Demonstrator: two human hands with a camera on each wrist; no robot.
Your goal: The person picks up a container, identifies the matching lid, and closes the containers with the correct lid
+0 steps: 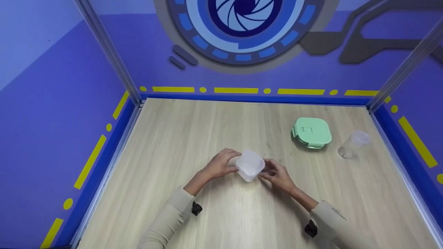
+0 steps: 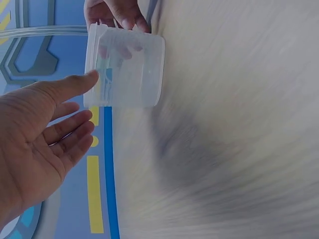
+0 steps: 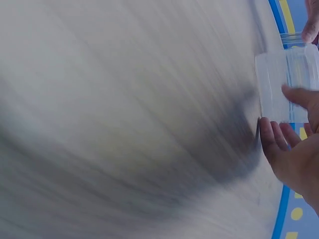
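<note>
A translucent plastic container (image 1: pixel 250 165) with rounded corners is between the two hands, its pale square top facing up in the head view. Beside its left corner is my left hand (image 1: pixel 221 163); in the left wrist view the thumb tip lies at the container's top rim, with the other fingers (image 2: pixel 75 134) spread loosely beside it. My right hand (image 1: pixel 278 174) holds the container from the right. The right thumb (image 3: pixel 298 95) lies across its side in the right wrist view, with the fingertips at its lower edge. Some right fingers show through the clear wall (image 2: pixel 134 69) in the left wrist view.
On the wooden table (image 1: pixel 166 145), a green lidded food box (image 1: pixel 312 131) with side clips stands at the back right. A clear cup (image 1: pixel 353 144) stands to its right. Blue-purple panels (image 1: pixel 235 77) with metal corner posts border the table's back and sides.
</note>
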